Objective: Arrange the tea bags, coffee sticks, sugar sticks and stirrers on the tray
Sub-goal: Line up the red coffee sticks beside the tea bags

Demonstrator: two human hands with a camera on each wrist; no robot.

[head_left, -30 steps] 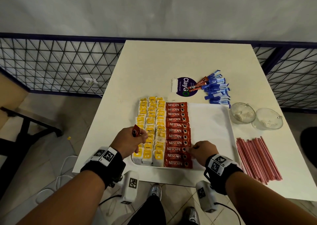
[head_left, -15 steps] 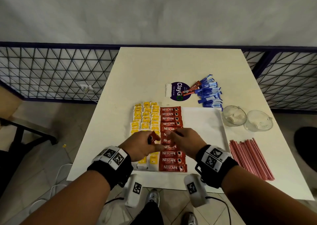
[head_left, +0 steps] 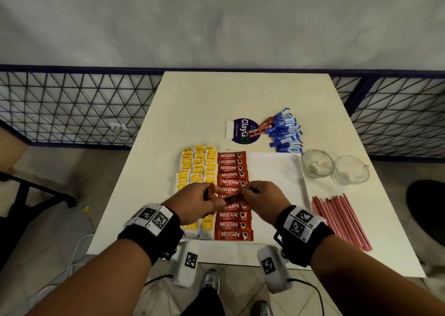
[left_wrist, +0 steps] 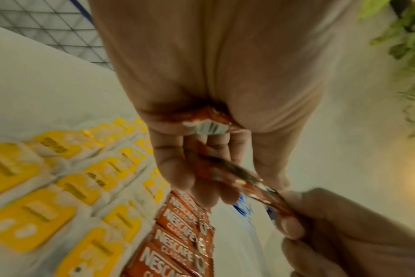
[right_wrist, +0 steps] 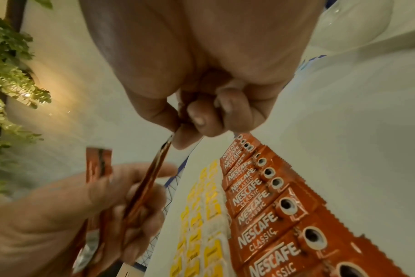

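Right now our left hand (head_left: 192, 201) grips a small bunch of coffee sticks (left_wrist: 205, 123) while our right hand (head_left: 261, 199) pinches the end of one stick (right_wrist: 154, 180), above the red row (head_left: 232, 195) on the tray (head_left: 277, 178). We should draw it out straight (no tugging, or the others may slip), then lay it flat, edges matching its neighbours, beside the tea bags (head_left: 197, 164).

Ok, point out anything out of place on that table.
Two coffee sticks lie off the tray, on the round sticker beside the blue sugar sticks. Tray rows look neat.
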